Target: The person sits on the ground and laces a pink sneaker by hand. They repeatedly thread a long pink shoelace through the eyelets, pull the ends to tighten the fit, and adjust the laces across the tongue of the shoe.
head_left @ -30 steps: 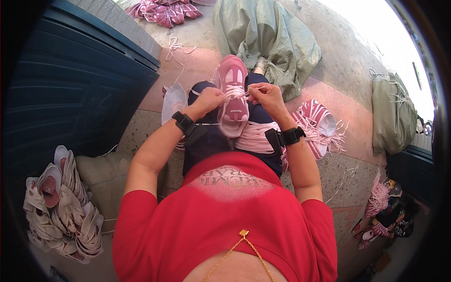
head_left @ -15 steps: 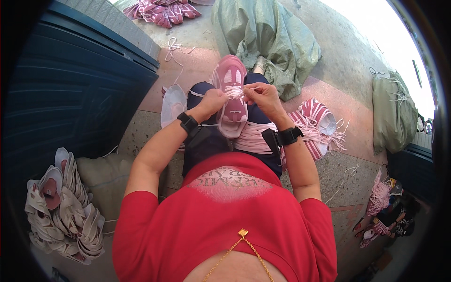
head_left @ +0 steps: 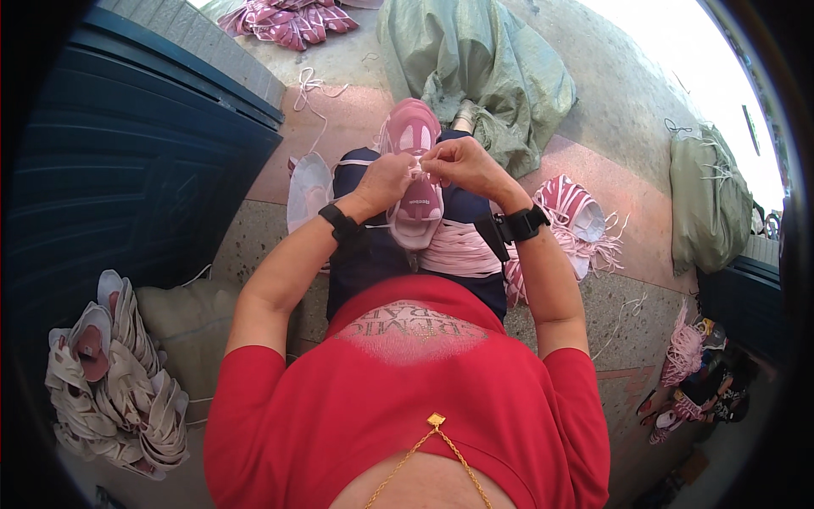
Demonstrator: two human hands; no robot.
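A pink shoe [head_left: 417,208] lies between my thighs, its toe pointing away from me. Over the shoe's tongue, my left hand [head_left: 387,180] pinches a pale pink shoelace [head_left: 416,172]. Close beside it my right hand [head_left: 462,165] has its thumb and fingers pressed together on the same lace. The two hands nearly meet above the lacing, and the fingers hide part of it. A bundle of pale pink laces [head_left: 459,249] is draped across my right thigh, below my right wrist.
Striped pink shoe uppers [head_left: 566,210] with loose laces lie to my right. Left are a blue door [head_left: 127,161], a pile of beige uppers [head_left: 119,382] and a stuffed sack [head_left: 191,331]. A green woven sack [head_left: 475,59] lies ahead; another sack [head_left: 710,199] stands far right.
My right hand has moved left and slightly up, closing the gap to my left hand over the shoe. My left hand has hardly moved.
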